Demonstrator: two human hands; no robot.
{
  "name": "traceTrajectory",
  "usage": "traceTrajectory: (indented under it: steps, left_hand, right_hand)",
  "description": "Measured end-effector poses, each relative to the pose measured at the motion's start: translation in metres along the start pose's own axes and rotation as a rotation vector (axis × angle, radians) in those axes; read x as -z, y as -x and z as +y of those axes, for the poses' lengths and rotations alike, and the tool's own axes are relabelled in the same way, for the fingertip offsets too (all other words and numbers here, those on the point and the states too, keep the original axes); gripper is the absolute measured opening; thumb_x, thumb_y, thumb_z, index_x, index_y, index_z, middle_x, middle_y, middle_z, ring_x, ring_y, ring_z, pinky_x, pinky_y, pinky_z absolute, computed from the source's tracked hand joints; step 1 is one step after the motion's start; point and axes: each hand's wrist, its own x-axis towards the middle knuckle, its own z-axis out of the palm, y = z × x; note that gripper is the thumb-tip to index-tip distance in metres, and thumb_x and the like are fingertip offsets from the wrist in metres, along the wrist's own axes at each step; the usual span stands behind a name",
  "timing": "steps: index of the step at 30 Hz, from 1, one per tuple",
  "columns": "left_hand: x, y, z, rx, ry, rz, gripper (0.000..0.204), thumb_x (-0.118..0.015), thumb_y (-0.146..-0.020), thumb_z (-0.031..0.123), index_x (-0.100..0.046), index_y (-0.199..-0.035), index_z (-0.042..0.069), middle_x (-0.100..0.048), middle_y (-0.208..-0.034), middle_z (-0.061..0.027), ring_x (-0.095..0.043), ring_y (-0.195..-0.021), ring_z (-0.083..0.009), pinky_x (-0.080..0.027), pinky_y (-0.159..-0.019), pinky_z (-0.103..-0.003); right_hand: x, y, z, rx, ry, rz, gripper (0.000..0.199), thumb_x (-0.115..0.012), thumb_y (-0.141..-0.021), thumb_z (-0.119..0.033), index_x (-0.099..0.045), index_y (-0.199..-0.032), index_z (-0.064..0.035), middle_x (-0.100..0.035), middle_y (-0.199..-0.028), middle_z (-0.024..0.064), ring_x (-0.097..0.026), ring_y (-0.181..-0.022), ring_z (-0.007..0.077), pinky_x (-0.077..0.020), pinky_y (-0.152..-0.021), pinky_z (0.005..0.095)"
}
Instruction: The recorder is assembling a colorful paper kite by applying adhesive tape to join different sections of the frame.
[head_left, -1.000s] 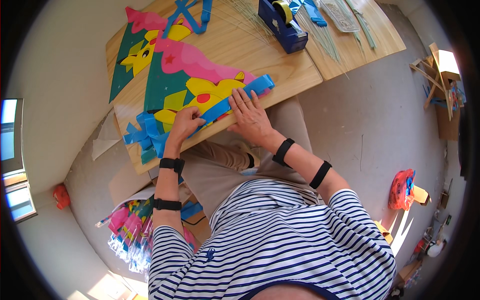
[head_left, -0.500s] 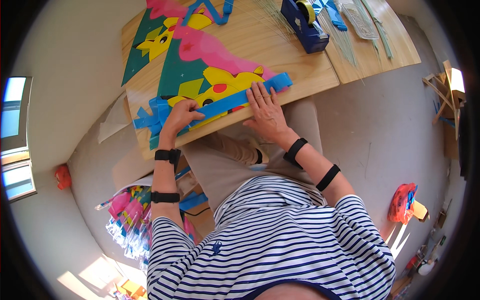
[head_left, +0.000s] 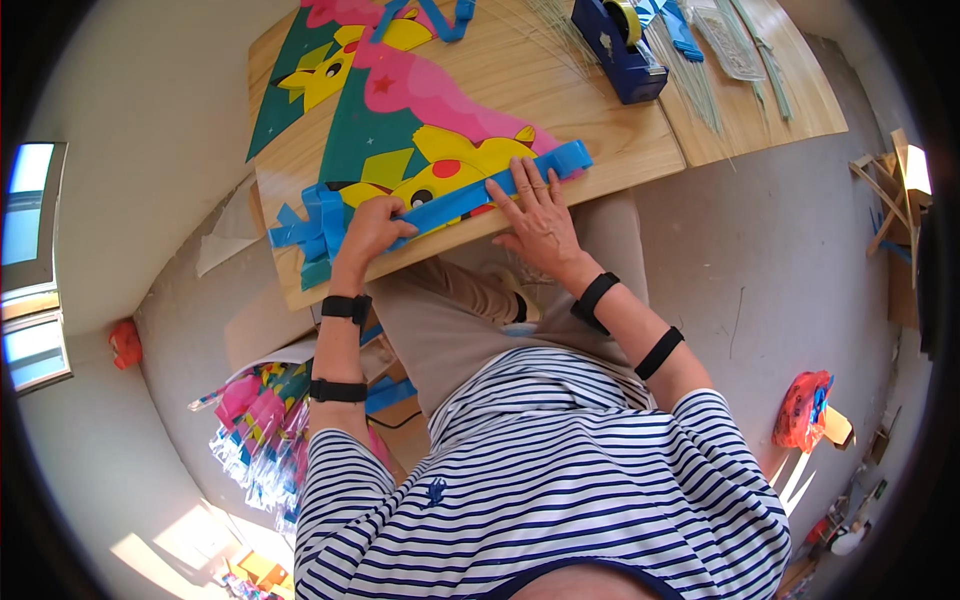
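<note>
While the left hand (head_left: 370, 236) pinches a blue strip (head_left: 452, 206), the right hand (head_left: 546, 228) rests flat on it, gripping nothing; the strip slants rightward and away, its far end nearer the right hand, along the near edge of a printed sheet (head_left: 425, 100) on the tabletop (head_left: 625, 145).

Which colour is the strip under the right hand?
The strip is blue; head view shows it.

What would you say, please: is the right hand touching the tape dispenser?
No, the right hand rests on the blue ribbon, while the tape dispenser stands apart on the table.
</note>
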Motion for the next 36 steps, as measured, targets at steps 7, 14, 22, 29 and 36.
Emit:
traceTrajectory:
  steps: [7, 14, 22, 29, 36]
  left_hand:
    - [-0.009, 0.005, 0.0, 0.026, -0.281, 0.191, 0.037, -0.088, -0.071, 0.021, -0.072, -0.099, 0.003, -0.072, -0.094, -0.0164, -0.069, -0.088, -0.0348, -0.053, -0.075, -0.044]
    - [-0.032, 0.04, 0.04, -0.425, -0.296, 0.538, 0.049, -0.083, -0.077, 0.017, -0.068, -0.121, 0.002, -0.067, -0.128, -0.0167, -0.06, -0.12, -0.0379, -0.045, -0.103, -0.049]
    - [-0.101, 0.04, 0.048, -0.477, -0.306, 0.412, 0.069, -0.086, -0.077, 0.023, -0.06, -0.137, -0.001, -0.056, -0.147, -0.019, -0.05, -0.138, -0.0388, -0.038, -0.116, -0.052]
    - [-0.109, 0.04, 0.045, -0.465, -0.316, 0.451, 0.073, -0.088, -0.076, 0.023, -0.06, -0.139, 0.0, -0.056, -0.147, -0.0175, -0.049, -0.138, -0.0386, -0.038, -0.117, -0.051]
    - [-0.109, 0.04, 0.045, -0.44, -0.295, 0.444, 0.071, -0.087, -0.076, 0.021, -0.061, -0.138, 0.0, -0.056, -0.148, -0.0162, -0.048, -0.138, -0.0375, -0.037, -0.117, -0.051]
  right_hand:
    - [-0.001, -0.001, 0.0, 0.009, 0.006, 0.006, 0.095, -0.089, -0.074, -0.037, -0.046, -0.158, -0.0251, -0.029, -0.168, 0.0233, -0.024, -0.158, 0.0388, -0.022, -0.125, 0.0603]
    - [-0.006, -0.001, 0.002, 0.009, 0.037, 0.038, 0.096, -0.091, -0.071, -0.035, -0.048, -0.156, -0.0253, -0.034, -0.166, 0.0233, -0.027, -0.158, 0.0387, -0.0231, -0.125, 0.0612]
    - [-0.008, -0.001, 0.002, 0.016, 0.023, 0.045, 0.095, -0.091, -0.071, -0.031, -0.048, -0.156, -0.0266, -0.034, -0.166, 0.0237, -0.028, -0.157, 0.039, -0.0252, -0.124, 0.0612]
    - [0.003, 0.001, 0.012, 0.012, 0.022, 0.02, 0.097, -0.086, -0.074, -0.044, -0.047, -0.155, -0.0084, -0.035, -0.166, 0.0217, -0.029, -0.158, 0.0336, -0.0157, -0.127, 0.0615]
    - [0.023, 0.007, 0.041, -0.044, 0.141, 0.021, 0.107, -0.07, -0.083, -0.065, -0.037, -0.157, 0.0053, -0.032, -0.168, 0.0223, -0.024, -0.159, 0.0347, -0.0083, -0.126, 0.0643]
